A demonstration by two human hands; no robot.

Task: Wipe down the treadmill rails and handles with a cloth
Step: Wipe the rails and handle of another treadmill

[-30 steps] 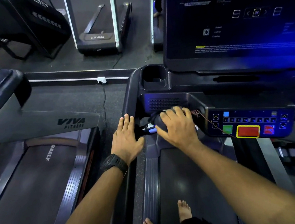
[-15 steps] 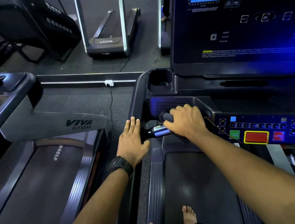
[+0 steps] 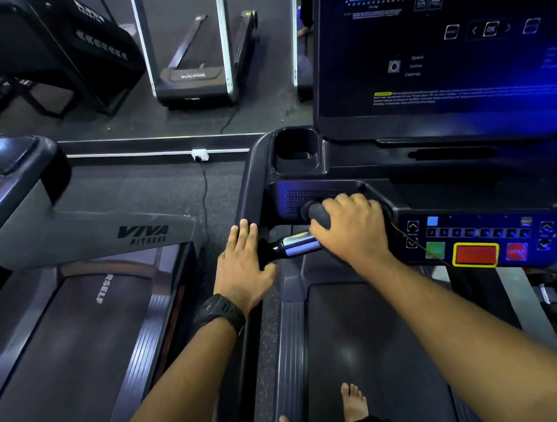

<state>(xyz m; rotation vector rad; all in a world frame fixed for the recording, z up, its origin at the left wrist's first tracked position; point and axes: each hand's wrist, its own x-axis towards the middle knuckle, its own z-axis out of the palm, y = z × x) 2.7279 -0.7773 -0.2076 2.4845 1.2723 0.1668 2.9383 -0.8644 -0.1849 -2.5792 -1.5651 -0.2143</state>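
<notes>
Handle [image 3: 295, 245] juts inward from the treadmill's left rail [image 3: 251, 186]; the right hand [image 3: 349, 228] has its fingers [image 3: 340, 203] curled over the inner end, gripping it along with a dark lump [image 3: 319, 214], perhaps the cloth. That hand has slid inward since a second ago, baring the chrome section, so wiping looks underway. The left hand [image 3: 241, 264] rests flat, fingers straight, on the rail. Two hands, one handle, one wristwatch [image 3: 220, 311], two bare feet [image 3: 353, 403]
</notes>
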